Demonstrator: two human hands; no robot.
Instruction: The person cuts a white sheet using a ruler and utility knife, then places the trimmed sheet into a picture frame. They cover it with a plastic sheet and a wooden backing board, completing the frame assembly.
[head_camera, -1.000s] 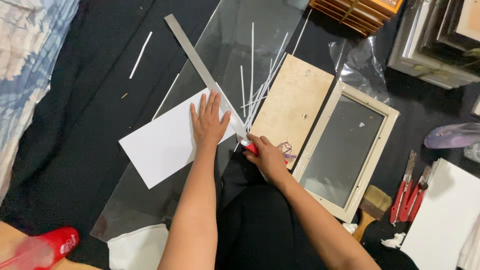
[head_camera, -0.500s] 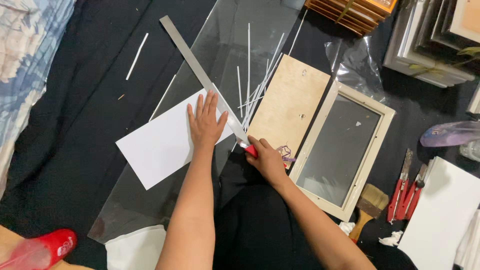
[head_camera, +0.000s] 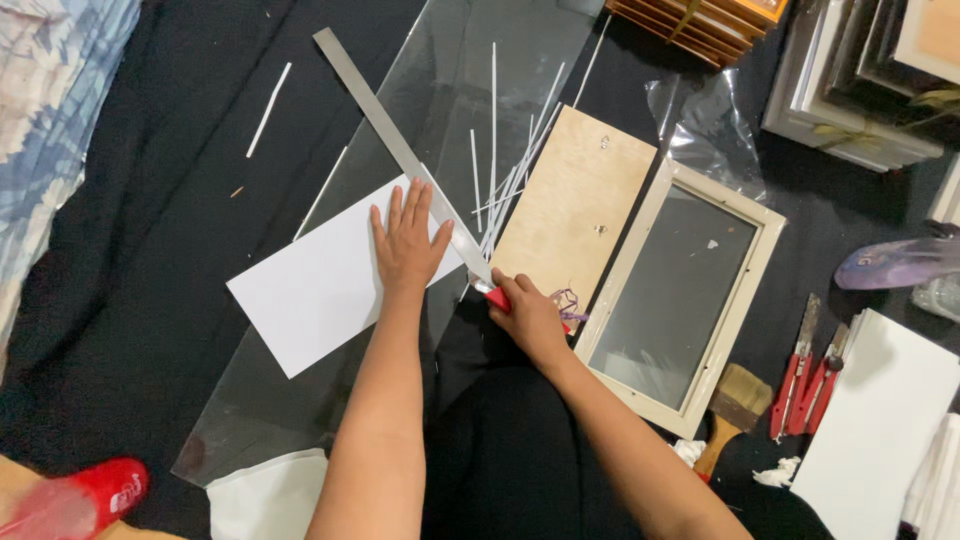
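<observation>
My left hand (head_camera: 405, 240) lies flat, fingers spread, on a white sheet (head_camera: 315, 280) and against a long metal ruler (head_camera: 395, 145) that runs diagonally over a clear glass pane (head_camera: 450, 70). My right hand (head_camera: 527, 315) is shut on a red-handled cutter (head_camera: 495, 297), whose tip sits at the ruler's near end by the sheet's edge. Several thin white offcut strips (head_camera: 515, 175) lie on the glass beyond the ruler.
A plywood backing board (head_camera: 575, 205) and a cream picture frame (head_camera: 685, 290) lie to the right on black cloth. A brush (head_camera: 735, 405), red-handled tools (head_camera: 805, 380), a white board (head_camera: 880, 430), stacked frames (head_camera: 850, 80), a plastic bag (head_camera: 705, 120), a red object (head_camera: 75, 495).
The view has shifted slightly. Both hands keep their places on the sheet, ruler and cutter; the cutter stays near the ruler's lower end.
</observation>
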